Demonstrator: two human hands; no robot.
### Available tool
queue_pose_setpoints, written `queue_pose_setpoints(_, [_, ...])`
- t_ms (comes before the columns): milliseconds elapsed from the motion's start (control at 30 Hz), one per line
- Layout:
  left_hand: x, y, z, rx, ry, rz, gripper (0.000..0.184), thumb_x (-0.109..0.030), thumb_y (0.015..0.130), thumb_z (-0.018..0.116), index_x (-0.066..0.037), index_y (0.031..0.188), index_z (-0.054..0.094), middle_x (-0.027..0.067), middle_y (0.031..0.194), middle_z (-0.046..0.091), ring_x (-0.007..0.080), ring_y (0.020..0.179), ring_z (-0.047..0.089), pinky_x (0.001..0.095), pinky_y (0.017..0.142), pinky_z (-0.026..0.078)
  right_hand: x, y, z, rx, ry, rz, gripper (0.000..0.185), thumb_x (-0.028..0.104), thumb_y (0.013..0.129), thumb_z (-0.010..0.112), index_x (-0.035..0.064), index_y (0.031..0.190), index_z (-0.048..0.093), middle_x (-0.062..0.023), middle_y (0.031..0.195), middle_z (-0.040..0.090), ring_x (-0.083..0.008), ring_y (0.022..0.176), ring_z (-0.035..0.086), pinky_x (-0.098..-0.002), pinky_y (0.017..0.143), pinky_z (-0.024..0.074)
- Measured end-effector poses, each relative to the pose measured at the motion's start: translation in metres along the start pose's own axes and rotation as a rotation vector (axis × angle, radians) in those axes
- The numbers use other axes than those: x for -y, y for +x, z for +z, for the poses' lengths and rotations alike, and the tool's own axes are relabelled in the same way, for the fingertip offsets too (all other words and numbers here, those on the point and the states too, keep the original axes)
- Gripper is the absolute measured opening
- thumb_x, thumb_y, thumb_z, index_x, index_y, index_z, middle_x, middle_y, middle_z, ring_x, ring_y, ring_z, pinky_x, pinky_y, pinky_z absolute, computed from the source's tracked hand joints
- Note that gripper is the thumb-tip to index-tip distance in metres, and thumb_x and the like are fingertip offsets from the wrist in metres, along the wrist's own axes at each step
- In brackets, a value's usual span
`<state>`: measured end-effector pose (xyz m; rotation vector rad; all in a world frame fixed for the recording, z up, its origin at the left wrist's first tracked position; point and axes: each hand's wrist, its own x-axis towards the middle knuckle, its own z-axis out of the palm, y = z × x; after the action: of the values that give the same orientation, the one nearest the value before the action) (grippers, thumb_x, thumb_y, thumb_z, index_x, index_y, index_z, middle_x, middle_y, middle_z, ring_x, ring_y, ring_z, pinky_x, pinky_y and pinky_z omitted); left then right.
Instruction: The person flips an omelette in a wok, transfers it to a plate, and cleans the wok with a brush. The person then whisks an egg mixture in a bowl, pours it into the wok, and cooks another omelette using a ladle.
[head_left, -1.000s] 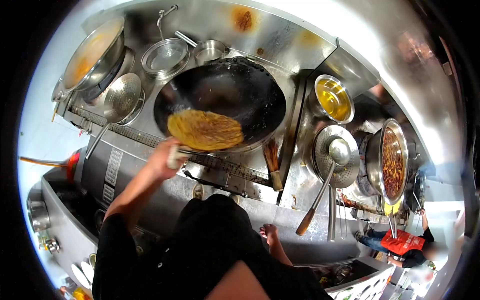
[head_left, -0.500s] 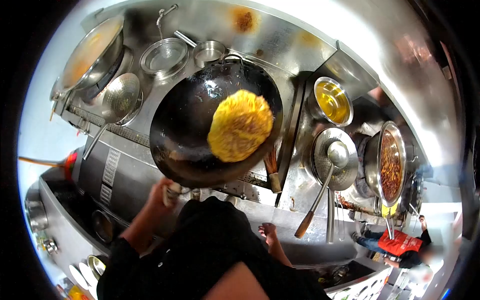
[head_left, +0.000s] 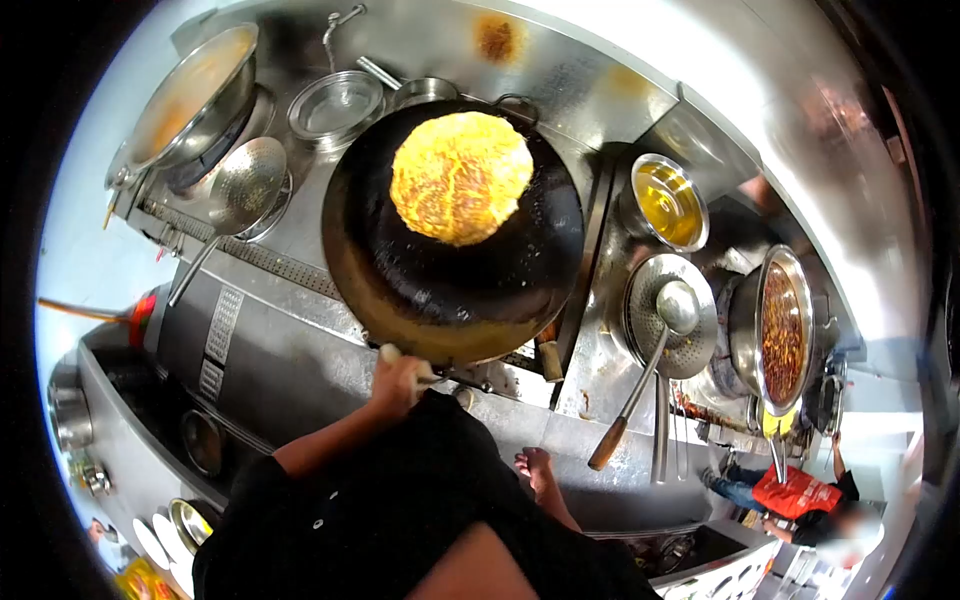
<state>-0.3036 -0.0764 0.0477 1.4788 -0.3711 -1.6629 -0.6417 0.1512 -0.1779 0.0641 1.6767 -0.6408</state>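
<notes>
My left hand (head_left: 400,383) is wrapped round the near handle of a large black wok (head_left: 450,290), with a pale cloth between hand and handle. A round golden-yellow pancake (head_left: 461,178) with browned patches shows over the far part of the wok; whether it touches the surface I cannot tell. The wok is tilted. Low at the right of my body, my right hand (head_left: 537,465) hangs with its fingers apart and nothing in it. A brush (head_left: 549,355) lies partly hidden beside the wok's right edge.
Right of the wok are a bowl of yellow oil (head_left: 668,203), a ladle (head_left: 678,307) on a strainer (head_left: 700,345), and a bowl of red-brown food (head_left: 785,325). A perforated skimmer (head_left: 247,187) and large bowl (head_left: 190,100) stand left. Another person (head_left: 800,490) is at lower right.
The wok has been lifted and shifted, now tilted differently. The pancake has moved from the wok's near side to its far side. My left hand has moved right, still on the handle.
</notes>
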Motion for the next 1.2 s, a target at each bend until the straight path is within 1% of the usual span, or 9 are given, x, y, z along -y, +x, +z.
queue_pose_setpoints(233, [-0.107, 0.039, 0.01, 0.219, -0.165, -0.126, 0.009, -0.017, 0.089, 0.051, -0.008, 0.089, 0.053, 0.0083, 0.079, 0.062, 0.0193, 0.064, 0.06, 0.0301, 0.054, 0.052, 0.139, -0.131, 0.008, 0.334, 0.837, -0.421, 0.064, 0.055, 0.09, 0.051, -0.0027, 0.118, 0.052, -0.0173, 0.101, 0.066, -0.031, 0.08, 0.066, -0.0421, 0.071, 0.0561])
queue_pose_setpoints(300, [-0.091, 0.079, 0.039, 0.17, -0.137, -0.112, 0.01, -0.017, 0.087, 0.053, -0.007, 0.091, 0.052, 0.0098, 0.077, 0.061, 0.0213, 0.064, 0.06, 0.0304, 0.053, 0.051, 0.191, -0.195, 0.031, 0.536, 0.955, -0.701, 0.071, 0.056, 0.089, 0.052, -0.006, 0.123, 0.048, -0.0185, 0.103, 0.065, -0.0311, 0.086, 0.066, -0.0443, 0.076, 0.0569])
queue_pose_setpoints(400, [-0.083, 0.117, 0.055, 0.098, -0.046, -0.065, 0.018, -0.02, 0.087, 0.055, -0.005, 0.095, 0.053, 0.013, 0.085, 0.061, 0.0246, 0.065, 0.059, 0.0334, 0.052, 0.049, 0.232, -0.214, 0.022, 0.598, 1.19, -0.642, 0.059, 0.04, 0.094, 0.052, -0.0065, 0.129, 0.041, -0.0157, 0.096, 0.065, -0.0205, 0.071, 0.066, -0.0308, 0.061, 0.0574])
queue_pose_setpoints(500, [-0.067, 0.135, 0.053, 0.108, -0.019, -0.058, 0.02, -0.02, 0.087, 0.055, -0.004, 0.097, 0.051, 0.0139, 0.087, 0.062, 0.0256, 0.068, 0.062, 0.033, 0.052, 0.05, 0.244, -0.214, 0.017, 0.237, 0.913, -0.611, 0.036, 0.015, 0.097, 0.043, -0.0053, 0.127, 0.042, -0.0035, 0.064, 0.048, -0.0108, 0.045, 0.043, -0.0244, 0.04, 0.0412])
queue_pose_setpoints(633, [-0.072, 0.128, 0.061, 0.128, -0.126, -0.143, 0.02, -0.022, 0.087, 0.052, -0.003, 0.096, 0.053, 0.0131, 0.083, 0.062, 0.0239, 0.067, 0.06, 0.0335, 0.053, 0.048, 0.233, -0.236, 0.021, -0.058, 0.34, -0.811, 0.034, 0.003, 0.093, 0.043, -0.0038, 0.126, 0.042, -0.0017, 0.06, 0.044, -0.0106, 0.042, 0.043, -0.0244, 0.038, 0.0383])
queue_pose_setpoints(800, [-0.055, 0.148, 0.053, 0.192, -0.128, -0.049, 0.021, -0.022, 0.086, 0.053, -0.003, 0.094, 0.053, 0.0129, 0.079, 0.062, 0.0239, 0.066, 0.061, 0.0328, 0.053, 0.049, 0.194, -0.227, 0.051, 0.301, 0.316, -0.746, 0.053, 0.006, 0.094, 0.051, 0.015, 0.143, 0.033, -0.0049, 0.076, 0.052, -0.0141, 0.053, 0.052, -0.0274, 0.043, 0.0435])
queue_pose_setpoints(967, [-0.047, 0.157, 0.059, 0.099, -0.097, -0.014, 0.019, -0.02, 0.086, 0.054, -0.002, 0.093, 0.054, 0.0132, 0.077, 0.063, 0.0243, 0.059, 0.062, 0.0334, 0.047, 0.049, 0.196, -0.202, 0.087, -0.128, -0.746, -0.899, 0.057, 0.012, 0.091, 0.055, 0.0171, 0.144, 0.037, -0.0039, 0.062, 0.053, -0.009, 0.053, 0.053, -0.0273, 0.046, 0.0448])
queue_pose_setpoints(1100, [-0.055, 0.148, 0.057, 0.029, 0.028, -0.011, 0.018, -0.02, 0.086, 0.055, -0.002, 0.09, 0.053, 0.0115, 0.071, 0.062, 0.0234, 0.057, 0.062, 0.0327, 0.044, 0.047, 0.25, -0.223, 0.099, -0.183, -1.319, -1.088, 0.059, 0.019, 0.089, 0.059, 0.0213, 0.144, 0.037, -0.0158, 0.076, 0.067, -0.0238, 0.058, 0.062, -0.037, 0.055, 0.0505])
queue_pose_setpoints(1200, [-0.061, 0.09, 0.04, 0.132, -0.065, 0.007, 0.017, -0.02, 0.088, 0.053, -0.004, 0.093, 0.05, 0.0118, 0.077, 0.061, 0.0224, 0.056, 0.06, 0.0296, 0.043, 0.047, 0.294, -0.322, 0.106, -0.099, -1.514, -0.891, 0.055, 0.023, 0.091, 0.057, 0.0175, 0.142, 0.038, -0.0207, 0.09, 0.067, -0.032, 0.074, 0.066, -0.041, 0.069, 0.0515])
